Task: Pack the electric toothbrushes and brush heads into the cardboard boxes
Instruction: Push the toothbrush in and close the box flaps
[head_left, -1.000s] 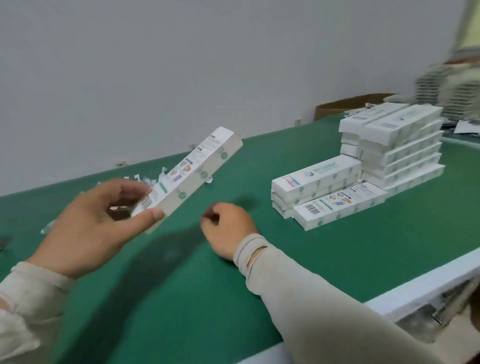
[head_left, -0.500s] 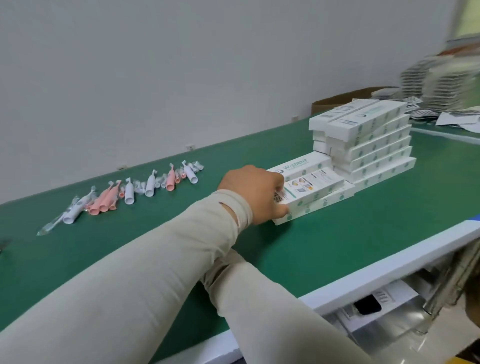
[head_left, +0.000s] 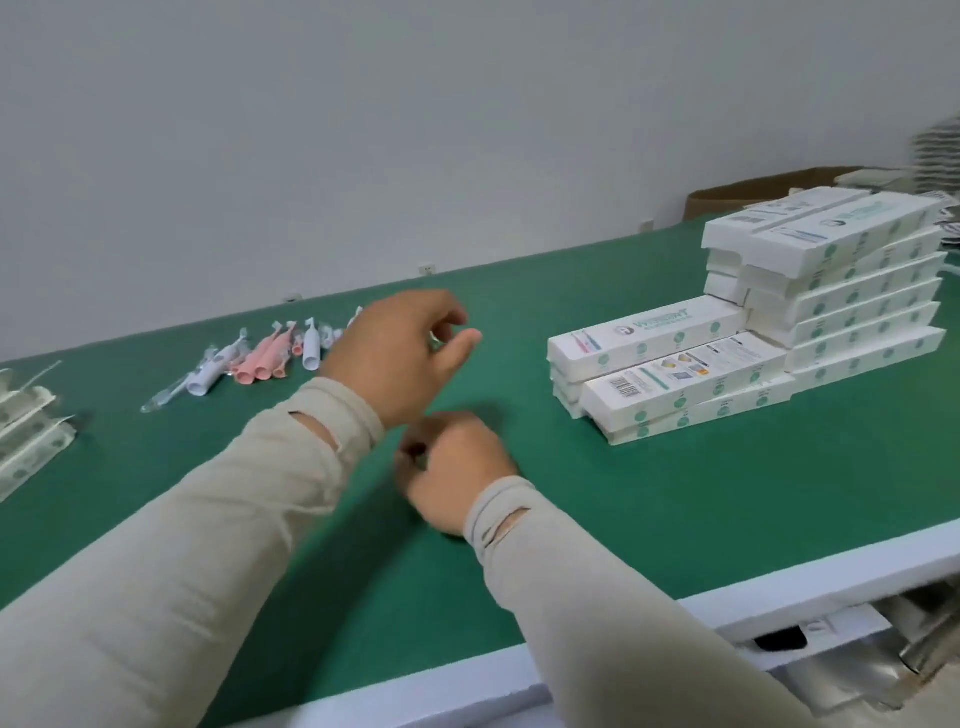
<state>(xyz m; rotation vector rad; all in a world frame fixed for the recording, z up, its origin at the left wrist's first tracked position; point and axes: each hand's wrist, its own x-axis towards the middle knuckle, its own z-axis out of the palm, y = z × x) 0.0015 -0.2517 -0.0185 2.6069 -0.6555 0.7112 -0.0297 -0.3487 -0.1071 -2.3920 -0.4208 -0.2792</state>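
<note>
My left hand (head_left: 400, 353) hovers above the green table (head_left: 597, 519) with loosely curled fingers and nothing in it. My right hand (head_left: 452, 473) rests on the table just below it, curled into a fist; nothing shows inside it. White packed toothbrush boxes stand at the right in a low stack (head_left: 670, 374) with a taller stack (head_left: 841, 280) behind it. A row of white and pink toothbrush handles and brush heads (head_left: 260, 358) lies on the table to the left of my left hand.
Unfilled white box blanks (head_left: 26, 431) lie at the far left edge. A brown carton (head_left: 753, 195) sits behind the tall stack by the wall. The table's white front rim (head_left: 779, 592) runs along the near side, with a shelf below.
My left hand carried a white box to the low stack, left it on top, and has drawn back left, holding nothing. My right hand stayed curled on the table.
</note>
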